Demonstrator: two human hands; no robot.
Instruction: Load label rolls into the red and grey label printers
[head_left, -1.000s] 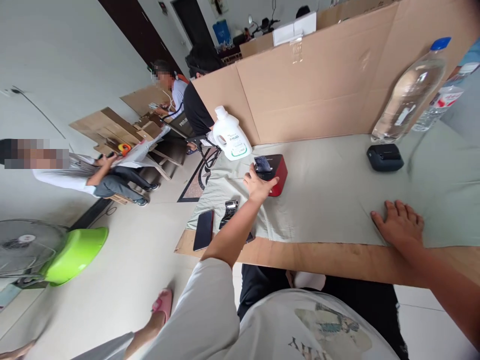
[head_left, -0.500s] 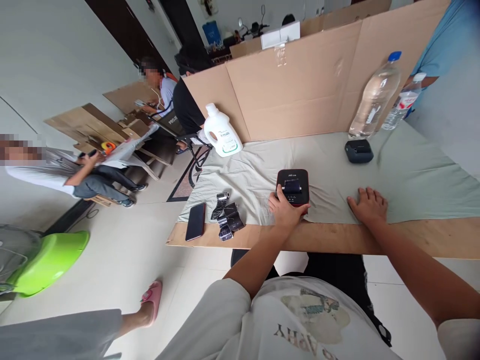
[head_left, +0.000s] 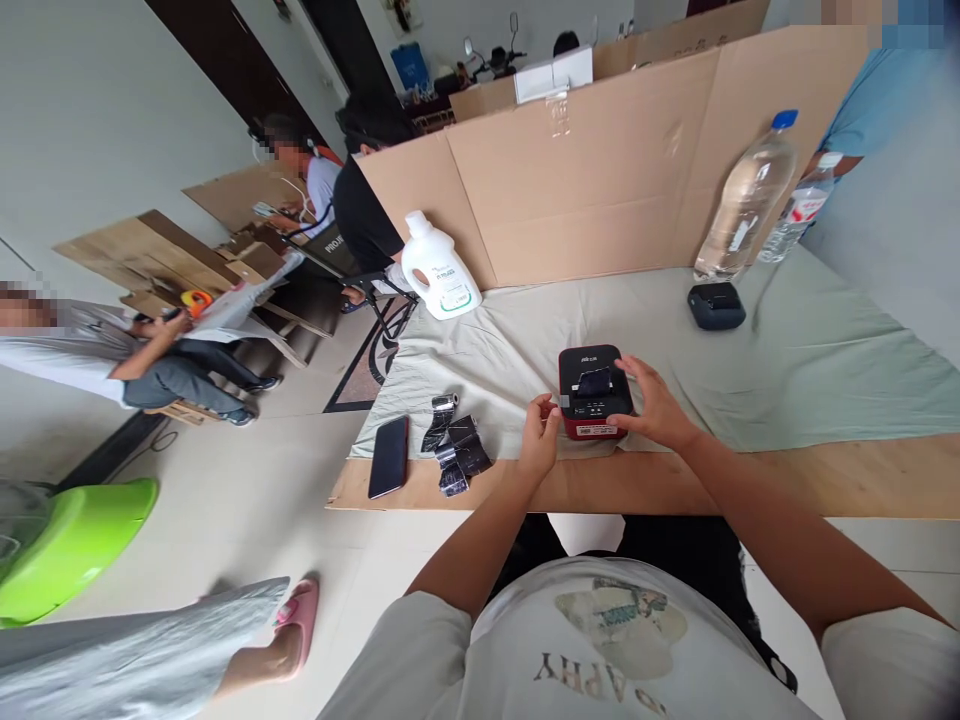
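A small red and black printer [head_left: 594, 392] stands near the front edge of the cloth-covered table [head_left: 787, 350]. My left hand [head_left: 541, 430] touches its left front corner with the fingertips. My right hand [head_left: 654, 405] rests against its right side, fingers spread over the top edge. Both hands flank the device without lifting it. Black curled label strips [head_left: 456, 448] lie to the left of my left hand, and a dark phone [head_left: 388, 456] lies further left.
A white detergent jug [head_left: 438, 270] stands at the back left, a clear water bottle [head_left: 742, 200] and a small black device [head_left: 716, 305] at the back right. A cardboard wall [head_left: 600, 170] closes the far side. Other people sit off to the left; a lime basin [head_left: 67, 545] is on the floor.
The printer was dragged from mid-table to the front edge by my left hand. My right hand left the cloth and came against the printer's right side.
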